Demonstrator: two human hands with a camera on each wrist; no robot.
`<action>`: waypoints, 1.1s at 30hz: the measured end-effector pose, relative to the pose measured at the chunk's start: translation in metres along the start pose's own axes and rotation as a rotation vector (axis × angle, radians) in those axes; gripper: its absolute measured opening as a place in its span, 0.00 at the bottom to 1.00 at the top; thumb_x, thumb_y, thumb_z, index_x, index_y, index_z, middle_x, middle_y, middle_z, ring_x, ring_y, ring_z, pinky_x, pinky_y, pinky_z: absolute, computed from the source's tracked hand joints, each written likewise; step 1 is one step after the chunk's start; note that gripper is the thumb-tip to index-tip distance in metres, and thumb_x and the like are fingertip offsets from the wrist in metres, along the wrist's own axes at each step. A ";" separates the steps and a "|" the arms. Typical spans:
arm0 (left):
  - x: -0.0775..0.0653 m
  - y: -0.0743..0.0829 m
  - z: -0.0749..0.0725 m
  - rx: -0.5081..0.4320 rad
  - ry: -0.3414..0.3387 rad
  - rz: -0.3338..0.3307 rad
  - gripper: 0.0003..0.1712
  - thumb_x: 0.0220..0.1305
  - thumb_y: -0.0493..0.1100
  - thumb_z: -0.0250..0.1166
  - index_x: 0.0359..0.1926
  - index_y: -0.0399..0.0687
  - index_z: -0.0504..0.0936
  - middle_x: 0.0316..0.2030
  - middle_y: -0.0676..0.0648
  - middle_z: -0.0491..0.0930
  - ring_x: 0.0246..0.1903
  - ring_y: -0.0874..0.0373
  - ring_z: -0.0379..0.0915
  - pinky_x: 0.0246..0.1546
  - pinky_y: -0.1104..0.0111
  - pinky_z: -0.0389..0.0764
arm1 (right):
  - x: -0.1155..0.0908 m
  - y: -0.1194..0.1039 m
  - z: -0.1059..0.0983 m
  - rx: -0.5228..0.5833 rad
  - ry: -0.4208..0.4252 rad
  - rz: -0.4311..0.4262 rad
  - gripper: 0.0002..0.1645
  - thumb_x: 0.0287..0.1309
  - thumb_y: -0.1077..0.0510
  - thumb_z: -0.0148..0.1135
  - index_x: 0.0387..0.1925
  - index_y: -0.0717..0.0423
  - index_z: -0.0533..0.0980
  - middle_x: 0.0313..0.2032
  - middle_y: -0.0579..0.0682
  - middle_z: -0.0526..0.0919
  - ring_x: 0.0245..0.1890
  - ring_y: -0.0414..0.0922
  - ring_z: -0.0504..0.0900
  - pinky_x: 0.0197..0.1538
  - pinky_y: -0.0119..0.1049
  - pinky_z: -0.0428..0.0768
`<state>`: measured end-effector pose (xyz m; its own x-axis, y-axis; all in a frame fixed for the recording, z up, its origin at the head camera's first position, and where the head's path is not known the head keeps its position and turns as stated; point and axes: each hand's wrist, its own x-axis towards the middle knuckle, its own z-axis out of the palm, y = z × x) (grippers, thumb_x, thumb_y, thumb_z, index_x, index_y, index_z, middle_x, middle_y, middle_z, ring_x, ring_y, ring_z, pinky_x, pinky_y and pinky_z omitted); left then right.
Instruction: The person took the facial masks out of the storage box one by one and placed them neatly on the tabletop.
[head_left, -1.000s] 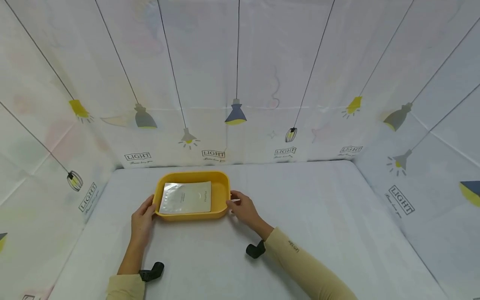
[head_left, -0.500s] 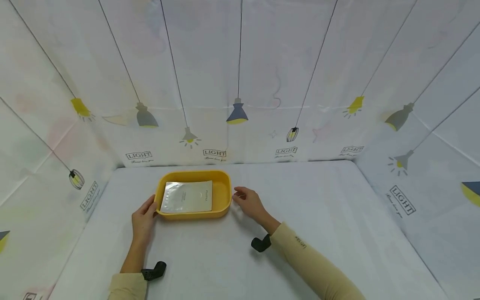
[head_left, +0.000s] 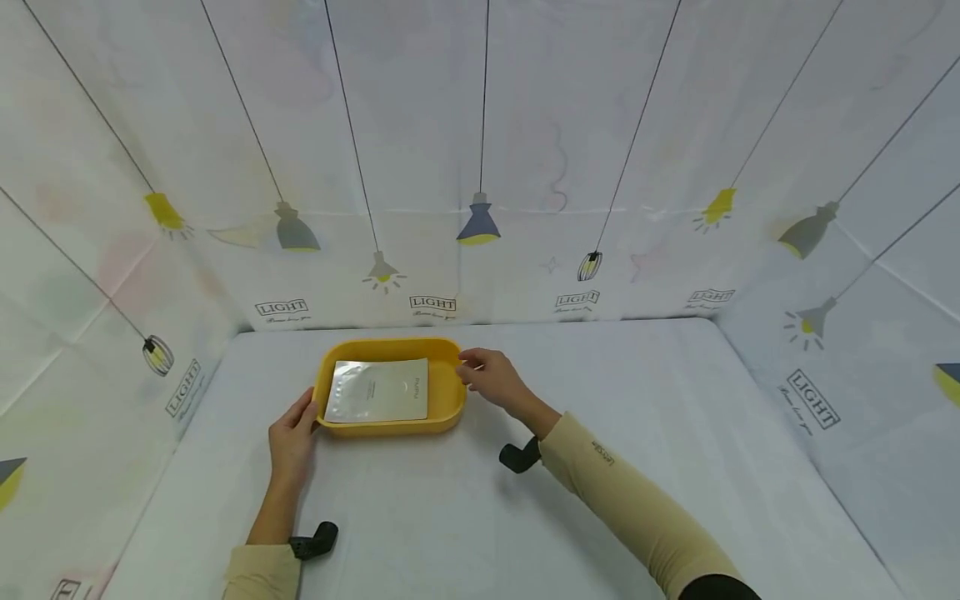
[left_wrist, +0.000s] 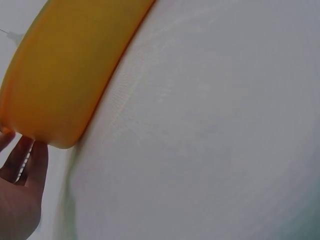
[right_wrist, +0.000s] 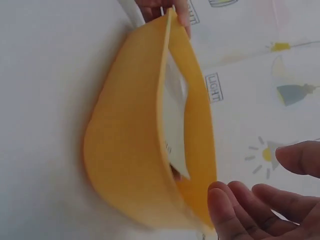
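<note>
In the head view, one yellow rectangular tray with rounded corners (head_left: 447,387) rests on one worktop covered in white cloth (head_left: 420,517), near the rear edge and closer to the left rear corner than to the right one. One flat pale sachet with a silvery left end (head_left: 378,392) shows inside it, lying toward the tray's left side; whether others are beneath it, I cannot tell. Two hands are at the tray. The left hand (head_left: 291,437) has a narrow grip, holding the tray's left end near its front corner. The right hand (head_left: 495,379) is by the right end, toward the rear edge, its grip loose and fingers slightly bent. Two beige sleeves (head_left: 615,500) and two black wrist devices (head_left: 315,541) show. Four "LIGHT" labels (head_left: 432,303) line the rear of one white printed backdrop (head_left: 525,100).

In the left wrist view, the left hand's fingertips meet the tray's end wall, the thumb up by the rim.

In the right wrist view, the right hand's grip is fairly wide, the thumb well apart from the fingers, which are beside the tray's rim; contact cannot be told. The left hand holds the far end, and one sachet shows inside.
</note>
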<state>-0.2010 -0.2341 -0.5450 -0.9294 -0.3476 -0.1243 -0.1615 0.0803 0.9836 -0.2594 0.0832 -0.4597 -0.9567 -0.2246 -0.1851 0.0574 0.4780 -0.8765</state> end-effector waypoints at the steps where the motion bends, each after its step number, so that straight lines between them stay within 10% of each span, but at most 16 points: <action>1: 0.000 0.000 0.001 -0.003 0.001 0.002 0.28 0.75 0.50 0.52 0.70 0.47 0.66 0.70 0.47 0.66 0.68 0.53 0.65 0.46 0.90 0.74 | 0.002 -0.002 0.001 0.015 -0.017 0.003 0.25 0.67 0.55 0.58 0.61 0.63 0.72 0.48 0.57 0.81 0.48 0.58 0.82 0.50 0.40 0.85; 10: -0.002 0.005 0.003 0.009 -0.030 0.032 0.28 0.75 0.50 0.50 0.72 0.47 0.64 0.71 0.47 0.65 0.69 0.52 0.63 0.46 0.92 0.72 | 0.015 -0.016 0.033 0.013 -0.080 0.080 0.23 0.65 0.56 0.59 0.57 0.65 0.74 0.48 0.61 0.82 0.45 0.59 0.83 0.47 0.42 0.85; 20: 0.000 -0.001 0.001 0.034 -0.006 0.023 0.28 0.75 0.52 0.50 0.71 0.47 0.65 0.70 0.48 0.66 0.68 0.53 0.64 0.47 0.91 0.73 | 0.022 -0.019 0.062 -0.168 -0.093 0.159 0.13 0.60 0.57 0.64 0.27 0.60 0.72 0.18 0.47 0.65 0.19 0.42 0.65 0.22 0.29 0.66; 33: 0.000 -0.001 0.001 0.026 -0.004 0.031 0.28 0.76 0.50 0.50 0.71 0.45 0.65 0.70 0.45 0.67 0.66 0.53 0.66 0.45 0.92 0.73 | 0.024 -0.018 0.074 0.056 0.032 0.232 0.14 0.57 0.60 0.66 0.42 0.64 0.77 0.34 0.52 0.79 0.31 0.45 0.75 0.30 0.29 0.76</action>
<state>-0.2015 -0.2337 -0.5458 -0.9353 -0.3409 -0.0944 -0.1414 0.1156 0.9832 -0.2620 0.0064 -0.4807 -0.9246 -0.0863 -0.3711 0.2918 0.4657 -0.8354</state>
